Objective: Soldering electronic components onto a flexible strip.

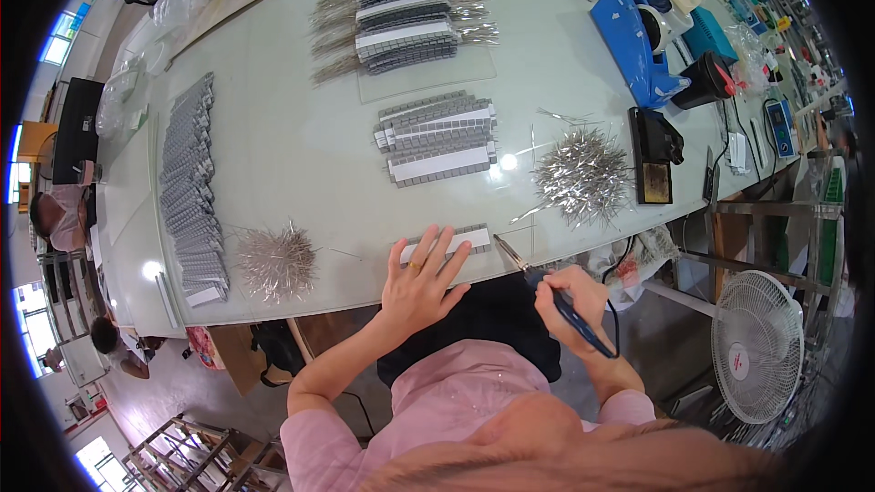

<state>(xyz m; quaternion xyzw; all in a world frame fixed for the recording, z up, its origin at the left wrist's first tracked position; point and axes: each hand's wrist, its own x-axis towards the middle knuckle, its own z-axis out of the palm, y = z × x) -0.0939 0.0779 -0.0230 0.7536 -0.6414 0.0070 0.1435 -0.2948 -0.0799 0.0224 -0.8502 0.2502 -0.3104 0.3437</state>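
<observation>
My left hand (417, 281) lies flat with fingers spread on a short grey segmented strip (476, 239) with a white band, near the table's front edge. My right hand (572, 302) is wrapped around a dark blue soldering iron (585, 328). The iron's metal tip points at the strip's right end; whether they touch I cannot tell. Thin wire pieces lie close to the tip. Right of the strip is a heap of silvery wire leads (583, 173), and another wire heap (276, 261) is to the left. Similar grey strips (437, 141) are stacked beyond my left hand.
Strips with long wires (406, 18) are piled at the back. A long row of grey segments (190, 191) lies at left. At right are a black soldering stand (652, 159), a blue tape dispenser (629, 41) and a dark cup (702, 82). A fan (756, 346) stands beside the table.
</observation>
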